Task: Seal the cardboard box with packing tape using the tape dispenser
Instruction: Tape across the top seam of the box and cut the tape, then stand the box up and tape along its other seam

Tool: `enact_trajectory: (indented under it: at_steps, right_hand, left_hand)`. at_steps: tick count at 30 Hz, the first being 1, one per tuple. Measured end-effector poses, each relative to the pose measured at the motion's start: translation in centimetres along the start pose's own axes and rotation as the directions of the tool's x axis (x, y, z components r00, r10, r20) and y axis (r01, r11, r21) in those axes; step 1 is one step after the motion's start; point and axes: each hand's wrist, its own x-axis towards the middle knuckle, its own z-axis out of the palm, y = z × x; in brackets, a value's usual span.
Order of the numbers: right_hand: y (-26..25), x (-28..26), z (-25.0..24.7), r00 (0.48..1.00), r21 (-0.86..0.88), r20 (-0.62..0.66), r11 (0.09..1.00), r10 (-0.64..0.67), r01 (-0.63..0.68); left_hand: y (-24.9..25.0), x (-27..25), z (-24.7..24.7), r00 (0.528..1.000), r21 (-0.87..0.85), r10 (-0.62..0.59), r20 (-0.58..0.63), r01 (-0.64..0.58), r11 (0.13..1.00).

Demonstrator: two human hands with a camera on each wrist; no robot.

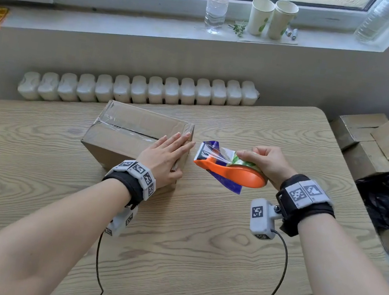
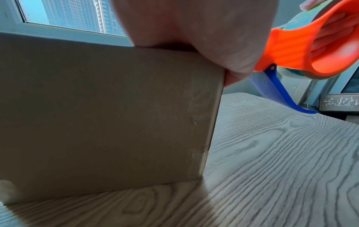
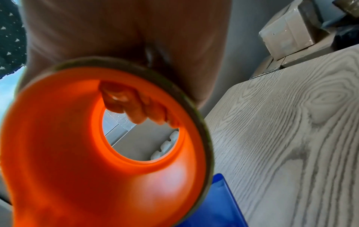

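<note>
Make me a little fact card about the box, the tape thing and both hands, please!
box: cardboard box, flaps closed, tape already along its top seam, sitting on the wooden table
left hand: left hand lies flat on the box's right end, fingers straight
tape thing: orange tape dispenser with a blue blade part, held in the air just right of the box, not touching it
right hand: right hand grips the dispenser, fingers curled through its ring
windowsill: bottle and two paper cups

Bare table [image 1: 199,237] lies open in front; stacked boxes [image 1: 380,141] crowd its right edge.
</note>
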Motion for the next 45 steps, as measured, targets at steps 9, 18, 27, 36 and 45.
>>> enact_trajectory:
  at_steps: [9,18,27,36,45]
  right_hand:
    - [-3.5,1.0,-0.9,0.99,0.213,-0.022,0.967,-0.137,0.138]
    - [-4.1,1.1,-0.8,0.991,0.091,-0.035,0.987,-0.129,0.132]
    - [-2.8,0.7,0.1,0.994,0.059,-0.072,0.994,-0.087,0.092]
    - [-1.5,-0.6,0.9,0.989,0.019,-0.132,0.998,-0.063,0.066]
    - [-1.3,-1.6,1.5,0.989,-0.006,-0.149,1.0,-0.019,0.018]
  left_hand:
    - [0.4,0.1,-0.1,0.999,0.062,-0.011,0.041,0.009,0.998]
    - [2.6,0.4,-0.5,0.995,0.158,-0.093,0.035,0.086,0.984]
    - [3.1,0.8,-0.3,0.987,0.119,-0.157,0.033,0.152,0.981]
    - [0.8,-3.1,-1.5,0.99,0.025,-0.084,0.11,0.081,0.996]
    - [0.3,-4.4,-1.1,0.969,0.031,-0.209,0.129,0.207,0.978]
